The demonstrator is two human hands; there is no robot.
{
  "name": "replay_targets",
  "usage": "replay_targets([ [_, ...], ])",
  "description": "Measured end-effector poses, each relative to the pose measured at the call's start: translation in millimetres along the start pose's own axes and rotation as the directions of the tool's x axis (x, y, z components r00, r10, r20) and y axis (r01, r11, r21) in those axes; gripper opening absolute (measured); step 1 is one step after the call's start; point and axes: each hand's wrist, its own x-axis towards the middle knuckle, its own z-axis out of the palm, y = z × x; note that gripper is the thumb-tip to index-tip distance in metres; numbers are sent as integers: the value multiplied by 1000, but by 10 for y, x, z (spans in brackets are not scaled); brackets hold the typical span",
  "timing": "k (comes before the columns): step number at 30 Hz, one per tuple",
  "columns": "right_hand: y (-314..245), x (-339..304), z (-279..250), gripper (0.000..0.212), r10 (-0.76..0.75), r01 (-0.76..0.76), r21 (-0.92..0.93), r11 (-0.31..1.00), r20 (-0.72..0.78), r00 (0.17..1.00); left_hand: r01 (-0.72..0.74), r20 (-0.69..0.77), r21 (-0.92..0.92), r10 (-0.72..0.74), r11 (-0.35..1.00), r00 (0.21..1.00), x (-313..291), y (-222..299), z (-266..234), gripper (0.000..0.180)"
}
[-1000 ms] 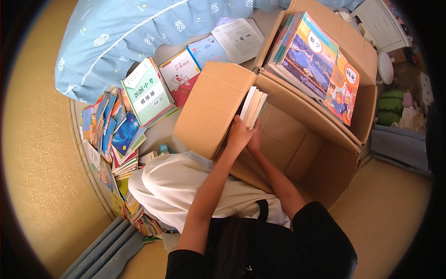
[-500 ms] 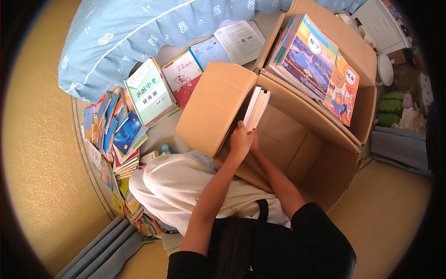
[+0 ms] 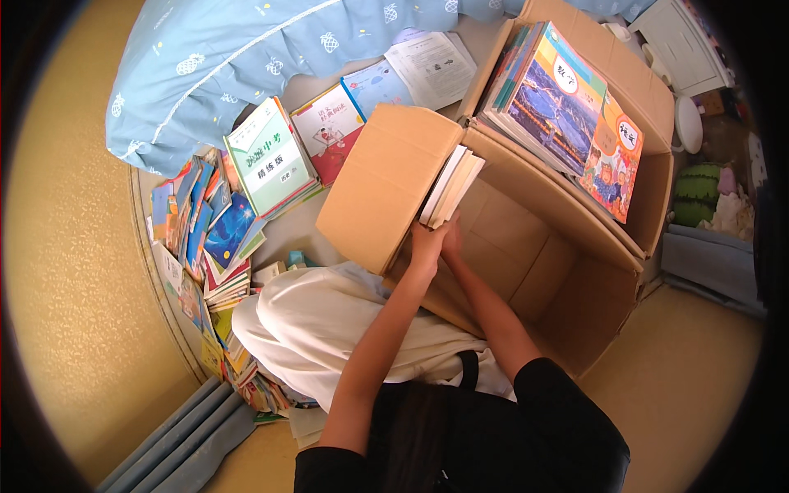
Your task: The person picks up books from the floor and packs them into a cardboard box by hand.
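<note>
While a mixed heap of books (image 3: 223,232) lies at the far left, the left hand (image 3: 426,245) grips the near end of a slim bundle of volumes (image 3: 452,187), just right of a folded-out cardboard flap (image 3: 385,185). Tilted at the left end of the open box (image 3: 526,246), the bundle shows bare page edges, white on the left and creamier rightward, with the right hand (image 3: 451,237) closed on that same end, fingers mostly hidden.
</note>
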Motion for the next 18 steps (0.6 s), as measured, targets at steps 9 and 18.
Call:
replay_targets([
  [9,160,129,184,78,-68,70,-43,997,48,997,669,371,-496,-561,554,740,245,-455,-339,19],
  [18,75,150,29,59,178,-328,623,710,292,940,501,310,-718,-423,483,851,236,-611,-364,53],
])
